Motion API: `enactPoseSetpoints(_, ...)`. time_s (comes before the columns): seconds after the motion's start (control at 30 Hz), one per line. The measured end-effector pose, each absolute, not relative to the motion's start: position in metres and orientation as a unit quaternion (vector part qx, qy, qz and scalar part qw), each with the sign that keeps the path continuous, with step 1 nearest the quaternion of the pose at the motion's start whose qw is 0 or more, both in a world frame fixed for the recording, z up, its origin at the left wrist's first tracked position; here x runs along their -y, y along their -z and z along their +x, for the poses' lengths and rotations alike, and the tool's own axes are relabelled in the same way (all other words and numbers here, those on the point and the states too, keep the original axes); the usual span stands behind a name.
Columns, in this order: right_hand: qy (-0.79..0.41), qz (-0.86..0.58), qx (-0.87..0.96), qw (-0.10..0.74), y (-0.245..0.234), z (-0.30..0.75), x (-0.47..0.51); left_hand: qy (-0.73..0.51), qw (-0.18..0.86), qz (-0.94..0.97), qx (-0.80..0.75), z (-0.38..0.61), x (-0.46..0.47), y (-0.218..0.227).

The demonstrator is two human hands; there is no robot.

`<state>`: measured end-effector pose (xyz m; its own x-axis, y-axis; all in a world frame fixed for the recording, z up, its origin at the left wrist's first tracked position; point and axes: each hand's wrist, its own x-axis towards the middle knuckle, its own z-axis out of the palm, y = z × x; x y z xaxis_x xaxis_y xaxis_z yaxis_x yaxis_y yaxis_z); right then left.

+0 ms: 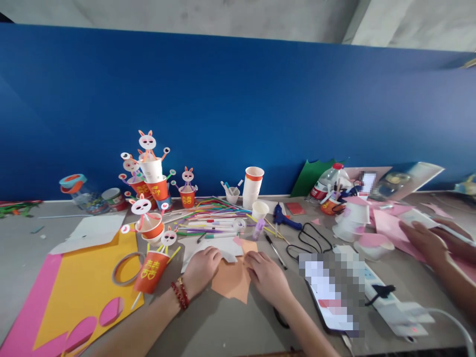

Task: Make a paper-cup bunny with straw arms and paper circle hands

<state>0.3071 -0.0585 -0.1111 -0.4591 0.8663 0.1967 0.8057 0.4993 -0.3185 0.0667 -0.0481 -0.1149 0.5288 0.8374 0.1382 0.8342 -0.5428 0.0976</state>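
Observation:
My left hand (203, 269), with a red bead bracelet at the wrist, has its fingers bent and pressed together on the white paper (227, 247). That sheet partly overlaps a piece of orange paper (231, 282) with an uneven edge. On the other side, my right hand (268, 278) grips the orange paper's right edge with curled fingers. Left of my hands, a red paper cup figure (151, 271) with a rabbit face leans over at a tilt. Behind the paper lie several markers (208, 229) and a purple-capped glue bottle (259, 228).
A roll of tape (126, 269) rests on yellow paper (89, 270) at left. Rabbit cups (154, 187) are stacked behind it. A blue glue gun (285, 217), a phone (329, 297) and a power strip (397, 312) lie to the right. Another person's hand (424, 244) touches pink paper (390, 228).

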Motion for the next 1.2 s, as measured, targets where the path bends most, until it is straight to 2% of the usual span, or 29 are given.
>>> enactPoseSetpoints(0.13, -0.099, -0.486, 0.850, 0.178, 0.110, 0.308, 0.057, -0.102, 0.021, 0.876, -0.471, 0.059, 0.060, 0.114)
enactPoseSetpoints(0.27, -0.092, -0.481, 0.843, 0.222, 0.109, 0.316, 0.064, -0.115, 0.034, 0.881, -0.457, 0.053, 0.070, 0.110)
enactPoseSetpoints(0.47, -0.030, -0.551, 0.791, 0.262, 0.115, 0.351, 0.102, -0.127, 0.044, 0.881, -0.454, 0.051, 0.081, 0.111)
enactPoseSetpoints(0.7, -0.038, -0.599, 0.778, 0.188, 0.116, 0.373, 0.135, -0.131, 0.045, 0.885, -0.445, 0.048, 0.082, 0.125)
enactPoseSetpoints(0.87, -0.041, -0.610, 0.770, 0.179, 0.115, 0.375, 0.135, -0.146, 0.051, 0.882, -0.445, 0.045, 0.081, 0.129)
enactPoseSetpoints(1.03, -0.064, -0.627, 0.770, 0.098, 0.116, 0.378, 0.137, -0.169, 0.062, 0.879, -0.442, 0.040, 0.083, 0.128)
enactPoseSetpoints(1.2, -0.102, -0.661, 0.740, 0.069, 0.110, 0.380, 0.133, -0.197, 0.067, 0.876, -0.435, 0.036, 0.084, 0.127)
